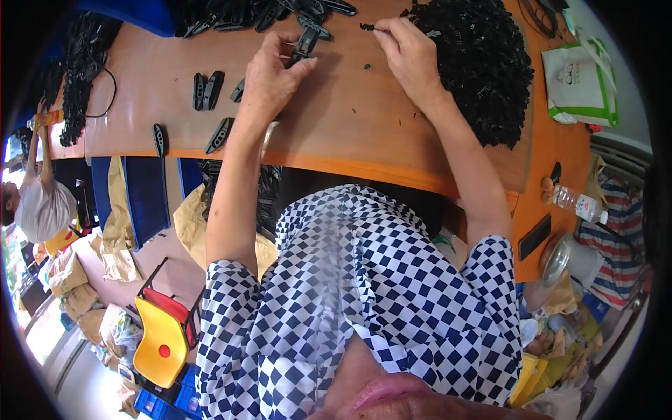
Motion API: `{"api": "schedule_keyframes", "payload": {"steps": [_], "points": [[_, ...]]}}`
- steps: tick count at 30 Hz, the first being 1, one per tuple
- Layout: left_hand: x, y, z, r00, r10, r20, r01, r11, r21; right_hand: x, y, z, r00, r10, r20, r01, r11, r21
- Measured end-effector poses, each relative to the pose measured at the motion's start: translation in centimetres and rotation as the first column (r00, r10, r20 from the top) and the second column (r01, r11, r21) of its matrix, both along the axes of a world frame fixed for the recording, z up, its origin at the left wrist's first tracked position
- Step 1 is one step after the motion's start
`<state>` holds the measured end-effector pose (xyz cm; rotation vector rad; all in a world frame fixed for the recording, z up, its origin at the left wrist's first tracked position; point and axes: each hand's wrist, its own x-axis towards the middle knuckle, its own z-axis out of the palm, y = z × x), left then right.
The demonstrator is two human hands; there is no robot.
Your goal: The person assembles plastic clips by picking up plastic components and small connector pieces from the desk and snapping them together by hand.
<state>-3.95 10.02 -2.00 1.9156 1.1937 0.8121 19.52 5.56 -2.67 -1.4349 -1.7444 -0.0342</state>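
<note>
My left hand (271, 78) grips a long black plastic part (306, 45) between thumb and fingers, above the far middle of the table. To its right, my right hand (413, 59) pinches a small black plastic piece (367, 26), its tip pointing left toward the held part. The two hands are apart. Beside my right hand spreads a large pile of small black pieces (483, 77). Left of my left forearm lie several loose oval black plastic parts (213, 90), one of them (159, 140) close to the front edge.
More black parts (238, 15) are heaped at the table's (364, 133) far side, near a blue bin (133, 12). A white-green bag (579, 80) and a plastic bottle (579, 204) are on the right. A yellow chair (159, 343) stands lower left; another person (43, 210) works at far left.
</note>
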Motion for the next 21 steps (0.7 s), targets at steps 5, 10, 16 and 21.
{"api": "schedule_keyframes", "payload": {"steps": [5,10,16,21], "points": [[1.7,-3.4,-0.5,0.771,0.053,0.634,0.304,0.845,-0.440,-3.5,-4.4,1.7,0.999,0.038,-0.016,-0.035,0.984,0.172],[3.1,-6.1,0.4,0.700,0.112,0.705,0.420,0.734,-0.533,-4.3,-6.8,1.7,0.994,0.062,0.093,-0.087,0.950,0.301],[3.5,-7.4,0.3,0.581,0.235,0.779,0.521,0.629,-0.578,-4.4,-7.8,1.3,0.993,0.032,0.114,-0.067,0.945,0.320],[3.6,-7.8,0.3,0.510,0.294,0.809,0.561,0.599,-0.571,-4.8,-8.1,1.1,0.997,0.020,0.077,-0.042,0.954,0.297]]}}
